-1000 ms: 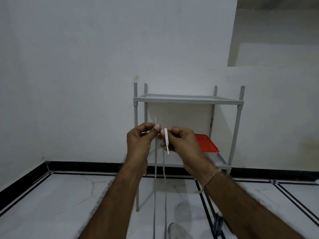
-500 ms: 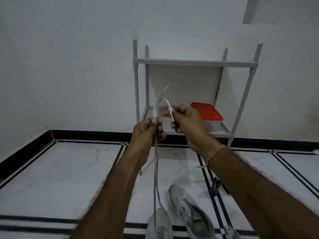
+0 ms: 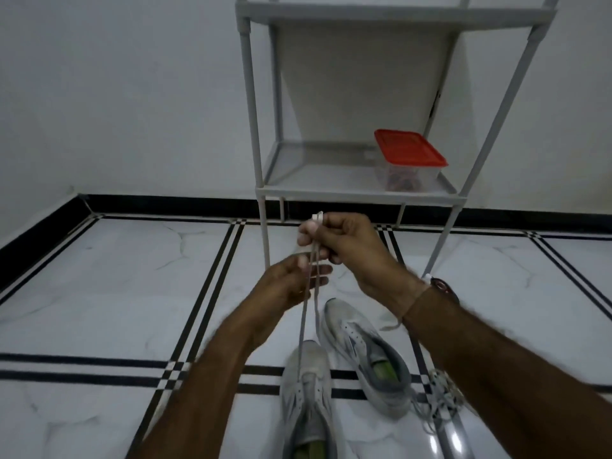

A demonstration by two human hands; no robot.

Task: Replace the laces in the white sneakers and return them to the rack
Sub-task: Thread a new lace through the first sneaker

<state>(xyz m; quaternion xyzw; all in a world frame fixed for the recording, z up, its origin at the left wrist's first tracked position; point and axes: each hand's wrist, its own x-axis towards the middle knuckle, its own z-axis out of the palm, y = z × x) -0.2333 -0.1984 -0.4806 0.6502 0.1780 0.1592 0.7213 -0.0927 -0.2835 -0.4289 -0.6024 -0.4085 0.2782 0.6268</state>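
**White lace held taut over the near sneaker, both hands on it**

Grey-white lace (image 3: 308, 313) ran up in two strands from the front eyelets of the near sneaker (image 3: 306, 392), which lay on the floor (image 3: 99, 293) at approx. bottom centre of view, toe pointing away from the person; both strands were straight & close together, meeting at the top in the right hand (image 3: 344, 246); its thumb & forefinger pinched the lace just below the two tips, w/ the white ends poking out above the fingers (image 3: 331, 223); the other fingers were curled under. Left hand (image 3: 288, 286) sat just below & beside the right, thumb & fingers closed on the same two strands lower down; it was blurred, so the exact grip couldn't be told beyond that. Far sneaker (image 3: 364, 352) lay just right of the near one, angled, toe toward the rack (image 3: 357, 195); whether the two shoes touched couldn't be told; green insoles showed in both. Tangle of grey laces (image 3: 440, 395) lay on the floor by the far sneaker's heel, partly hidden by the right forearm. Rack stood vs. the white wall (image 3: 132, 94) beyond the hands; on its lower shelf, right side, sat a clear tub (image 3: 405, 177) w/ a red lid (image 3: 409, 149); a thin thread (image 3: 410, 303) circled the right wrist.
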